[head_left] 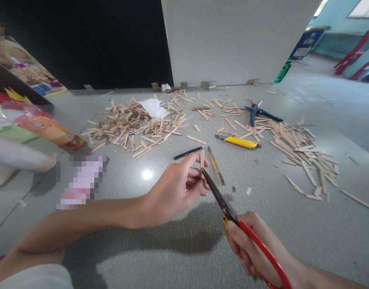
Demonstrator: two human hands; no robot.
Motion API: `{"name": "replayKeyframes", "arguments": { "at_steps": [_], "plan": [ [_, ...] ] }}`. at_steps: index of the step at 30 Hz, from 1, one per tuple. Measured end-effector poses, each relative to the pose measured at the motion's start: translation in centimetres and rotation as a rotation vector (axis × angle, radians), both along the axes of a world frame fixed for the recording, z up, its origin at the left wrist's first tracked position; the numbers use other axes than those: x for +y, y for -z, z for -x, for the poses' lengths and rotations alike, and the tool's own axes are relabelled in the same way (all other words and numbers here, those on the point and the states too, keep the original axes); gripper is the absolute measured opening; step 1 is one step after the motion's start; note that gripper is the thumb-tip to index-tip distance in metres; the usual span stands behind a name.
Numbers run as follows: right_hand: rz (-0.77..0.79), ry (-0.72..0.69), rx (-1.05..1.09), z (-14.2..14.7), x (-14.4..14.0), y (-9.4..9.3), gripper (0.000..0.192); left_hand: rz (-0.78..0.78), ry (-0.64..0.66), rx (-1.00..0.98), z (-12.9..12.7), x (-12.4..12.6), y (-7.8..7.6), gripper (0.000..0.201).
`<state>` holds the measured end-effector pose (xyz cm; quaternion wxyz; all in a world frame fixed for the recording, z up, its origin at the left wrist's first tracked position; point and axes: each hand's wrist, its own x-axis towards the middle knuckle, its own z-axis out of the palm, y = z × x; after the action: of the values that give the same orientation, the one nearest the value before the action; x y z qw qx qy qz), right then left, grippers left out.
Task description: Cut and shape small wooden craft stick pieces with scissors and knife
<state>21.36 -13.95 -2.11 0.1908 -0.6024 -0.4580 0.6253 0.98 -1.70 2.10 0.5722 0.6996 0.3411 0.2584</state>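
Between the fingers of my left hand (175,188) is a short, thin wooden strip (202,157), held upright. My right hand (253,245) is closed round the handles of a pair of scissors (220,196), one of them red, with dark blades. The blade tips meet the lower part of the strip, close to my left fingertips; whether they cut into it I cannot tell. Just beyond my left hand lie a black pen (188,153) and a thin yellow-brown pen-like tool (216,165).
A large heap of wooden strips (127,124) with white paper (154,108) lies left. More strips (304,148) lie right, near a yellow box cutter (241,141) and a dark blue hand tool (254,114). A bottle (48,124) lies left. A black-and-white panel (226,44) stands behind.
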Motion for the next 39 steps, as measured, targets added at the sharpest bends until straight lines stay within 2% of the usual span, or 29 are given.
{"name": "replayKeyframes", "arguments": {
  "at_steps": [3,9,17,22,26,28,34,39],
  "plan": [
    [-0.023,-0.042,-0.002,0.0,0.1,0.0,0.089,0.015,0.003,-0.004,0.1,-0.1,-0.2,0.016],
    [-0.101,-0.001,0.034,0.4,-0.2,0.2,0.085,0.071,0.01,-0.025,0.1,-0.2,-0.6,0.015],
    [-0.245,-0.048,-0.022,-0.1,0.1,0.9,0.079,0.13,-0.026,-0.07,-0.1,0.3,-0.6,0.016],
    [-0.227,-0.034,0.038,-0.4,-0.1,1.0,0.073,0.196,0.017,-0.129,-0.4,0.7,0.0,0.012],
    [-0.152,-0.008,0.052,-0.1,0.0,1.2,0.078,0.25,0.021,-0.117,-0.5,1.0,0.0,0.015],
    [-0.168,0.012,0.019,0.0,0.2,1.3,0.08,0.252,0.013,-0.116,-0.5,1.1,-0.1,0.016],
    [-0.262,0.001,-0.074,0.2,0.7,0.8,0.081,0.163,0.014,-0.086,-0.5,1.0,0.1,0.017],
    [-0.243,-0.025,-0.049,0.0,0.8,0.1,0.082,-0.005,0.063,0.008,0.0,1.2,0.2,0.013]
  ]
}}
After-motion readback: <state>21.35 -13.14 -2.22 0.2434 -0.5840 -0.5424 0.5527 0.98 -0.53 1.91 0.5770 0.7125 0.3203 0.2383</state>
